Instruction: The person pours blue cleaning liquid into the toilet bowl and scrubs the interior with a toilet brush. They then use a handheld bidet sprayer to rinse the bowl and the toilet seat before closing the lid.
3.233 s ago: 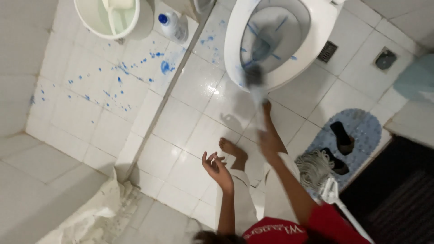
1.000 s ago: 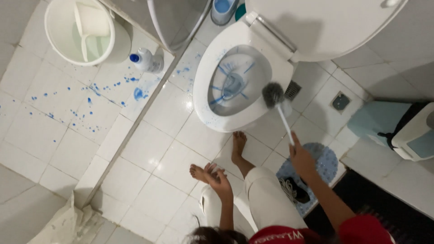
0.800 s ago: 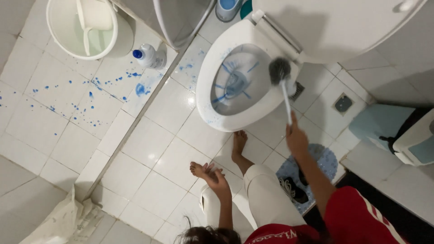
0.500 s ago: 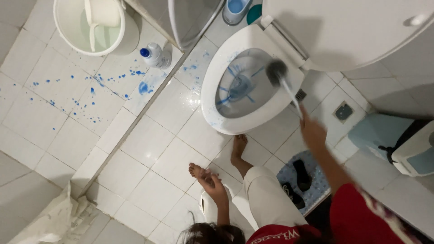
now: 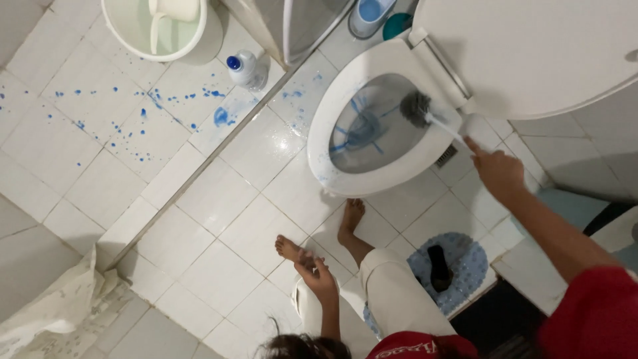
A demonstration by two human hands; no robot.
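The toilet (image 5: pixel 372 133) stood open, its lid (image 5: pixel 531 53) raised, with blue cleaner streaked across the inside of the bowl. Over the last second the brush (image 5: pixel 417 108) had travelled from outside the rim, up over the seat and to the back of the bowl near the hinge, so the scrubbing had reached the rear wall while the blue streaks lower in the bowl looked unspread.

The right hand (image 5: pixel 497 171) was clamped round the end of the brush handle, arm stretched forward, having risen and moved toward the hinge side along with the brush. The left hand (image 5: pixel 318 276) hung free beside the knee, fingers loosely apart and holding nothing, much as it had been throughout.

On the floor (image 5: pixel 219 199), blue splashes lay scattered beyond the raised tile ridge, unchanged. A pale bucket (image 5: pixel 159 30) with a dipper inside it sat at the top, and a small bottle (image 5: pixel 247 70) with a blue cap stood just beside the splashes. A blue mat (image 5: pixel 458 266) lay under the person's legs.
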